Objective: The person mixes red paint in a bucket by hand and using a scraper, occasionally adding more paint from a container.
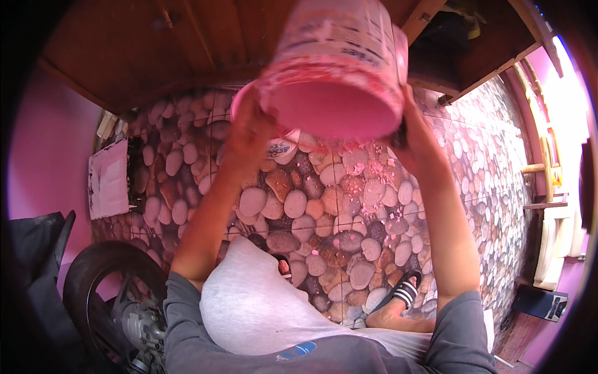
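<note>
A paint bucket, white with a printed label and smeared with pink paint, is raised in front of me. It is tilted, with its pink round end toward me and the floor. My left hand closes on its left edge, blurred by motion. Along the right edge my right hand grips it; a dark shape by these fingers is too blurred to name. Behind my left hand shows part of another pink container. A white round piece with blue print lies below it. Pink flakes are scattered on the floor under the bucket.
Brown wooden furniture stands along the far side, with an open compartment at right. A paint-stained white board lies at left. A motorcycle wheel is near left. My sandalled foot rests on the pebble-patterned floor.
</note>
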Demonstrator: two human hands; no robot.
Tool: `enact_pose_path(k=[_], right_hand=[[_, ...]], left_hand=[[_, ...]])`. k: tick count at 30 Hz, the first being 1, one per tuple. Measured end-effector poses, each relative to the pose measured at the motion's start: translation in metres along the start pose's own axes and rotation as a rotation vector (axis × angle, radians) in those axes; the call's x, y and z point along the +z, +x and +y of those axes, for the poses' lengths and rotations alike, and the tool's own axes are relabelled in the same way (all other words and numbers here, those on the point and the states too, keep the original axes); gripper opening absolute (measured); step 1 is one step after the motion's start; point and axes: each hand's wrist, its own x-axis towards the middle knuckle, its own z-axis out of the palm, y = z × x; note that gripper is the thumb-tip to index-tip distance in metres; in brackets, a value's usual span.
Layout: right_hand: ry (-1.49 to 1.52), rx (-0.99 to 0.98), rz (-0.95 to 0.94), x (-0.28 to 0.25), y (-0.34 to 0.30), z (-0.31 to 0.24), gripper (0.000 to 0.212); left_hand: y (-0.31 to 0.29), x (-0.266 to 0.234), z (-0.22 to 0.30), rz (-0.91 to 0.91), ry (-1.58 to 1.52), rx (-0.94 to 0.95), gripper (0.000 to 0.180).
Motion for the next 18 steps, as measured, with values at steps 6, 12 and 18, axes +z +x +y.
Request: enact_pose_path(k=[6, 12, 18], right_hand=[[-0.538, -0.428, -0.213, 0.044, 0.059, 0.052, 0.076], [-0.724, -0.41, -0.214, 0.066, 0.069, 0.097, 0.096], [-0.703, -0.524, -0.273, 0.067, 0.071, 0.104, 0.092]], left_hand=[[0.055, -0.096, -0.038, -0.437, -0.946, -0.188, 0.06], [0.039, -0.063, -0.099, 0.083, -0.609, -0.209, 0.076], [0.027, -0.068, -0.116, 0.169, -0.441, -0.203, 0.076]])
